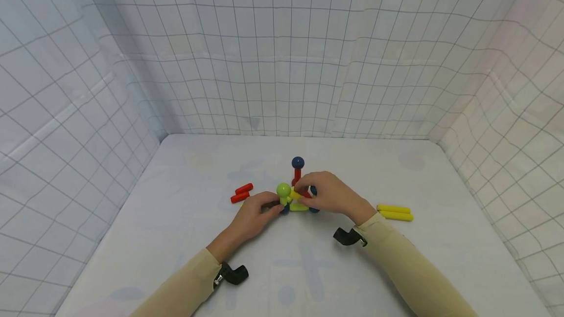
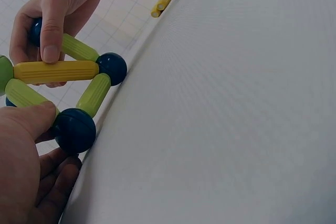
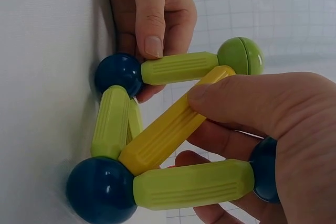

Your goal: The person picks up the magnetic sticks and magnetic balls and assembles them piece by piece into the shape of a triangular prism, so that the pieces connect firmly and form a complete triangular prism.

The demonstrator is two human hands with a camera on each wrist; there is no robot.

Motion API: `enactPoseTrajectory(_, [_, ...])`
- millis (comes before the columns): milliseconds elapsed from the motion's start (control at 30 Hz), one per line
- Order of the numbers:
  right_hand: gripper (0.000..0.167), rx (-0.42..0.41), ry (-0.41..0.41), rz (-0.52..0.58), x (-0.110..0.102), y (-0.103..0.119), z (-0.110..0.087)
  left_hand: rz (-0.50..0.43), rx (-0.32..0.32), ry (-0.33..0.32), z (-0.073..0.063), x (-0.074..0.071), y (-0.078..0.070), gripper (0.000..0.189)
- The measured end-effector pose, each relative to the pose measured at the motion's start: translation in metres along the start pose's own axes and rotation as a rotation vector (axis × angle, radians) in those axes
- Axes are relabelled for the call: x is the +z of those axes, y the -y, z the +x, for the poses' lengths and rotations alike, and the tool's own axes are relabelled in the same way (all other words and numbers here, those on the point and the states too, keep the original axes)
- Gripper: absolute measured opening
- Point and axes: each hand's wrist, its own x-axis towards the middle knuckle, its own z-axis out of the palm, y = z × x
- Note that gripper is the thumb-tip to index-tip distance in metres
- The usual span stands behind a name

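A ball-and-rod structure of blue balls and light green rods stands between my hands. My left hand (image 1: 252,216) pinches an upright light green rod (image 3: 181,68) beside a blue ball (image 3: 118,75), thumb on the near side, fingers behind. My right hand (image 1: 333,193) holds a yellow rod (image 3: 163,127) between thumb and fingers. That rod runs slantwise from a light green ball (image 3: 241,56) at the top down to another blue ball (image 3: 100,190), and seems to touch both. In the head view the hands partly hide the structure.
A red rod (image 1: 297,174) topped by a blue ball (image 1: 297,162) rises behind the structure. Red rods (image 1: 240,197) lie to the left, yellow rods (image 1: 396,216) to the right. Grid-patterned cloth walls (image 1: 282,53) surround the white table (image 1: 198,160) at back and sides.
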Motion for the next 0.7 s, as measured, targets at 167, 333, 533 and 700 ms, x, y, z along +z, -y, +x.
enactPoseTrajectory(167, [0.02,0.001,-0.006,0.027,0.0,-0.001,0.0,-0.002,0.003,0.003,0.0,0.0,-0.001,0.022])
enactPoseTrajectory(333, [0.032,0.007,-0.022,0.095,0.0,-0.003,-0.005,0.007,0.002,0.014,-0.001,0.0,-0.003,0.026])
enactPoseTrajectory(533, [0.059,0.069,-0.055,0.16,-0.002,-0.008,-0.015,0.081,-0.041,0.032,0.0,-0.009,-0.011,0.032])
enactPoseTrajectory(700, [0.074,0.159,-0.072,0.163,-0.006,-0.013,-0.029,0.159,-0.016,0.009,0.01,-0.034,-0.017,0.035])
